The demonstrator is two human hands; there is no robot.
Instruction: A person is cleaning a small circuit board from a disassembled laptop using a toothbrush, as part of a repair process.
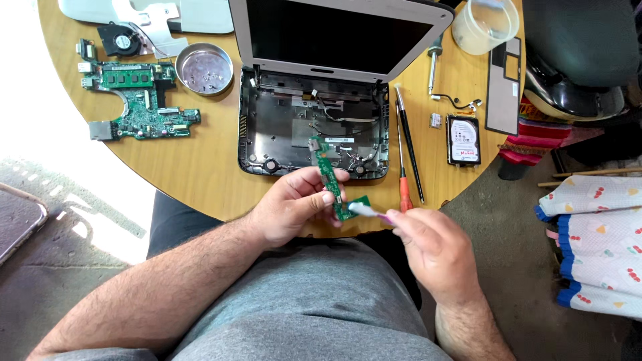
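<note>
My left hand (294, 207) grips a narrow green circuit board (330, 175), held upright over the near edge of the round wooden table (200, 167). My right hand (435, 247) holds a small brush with a purple handle (373, 212); its white bristles touch the lower end of the board. Just behind the board lies an opened small laptop (314, 127), its base stripped to the black shell and its screen standing up.
A green motherboard (140, 100), a fan (120, 41) and a round metal dish of screws (204, 67) lie at the left. Right of the laptop are a thin brush, a red-handled screwdriver (403, 190), a hard drive (463, 139), a black frame and a clear plastic tub (485, 25).
</note>
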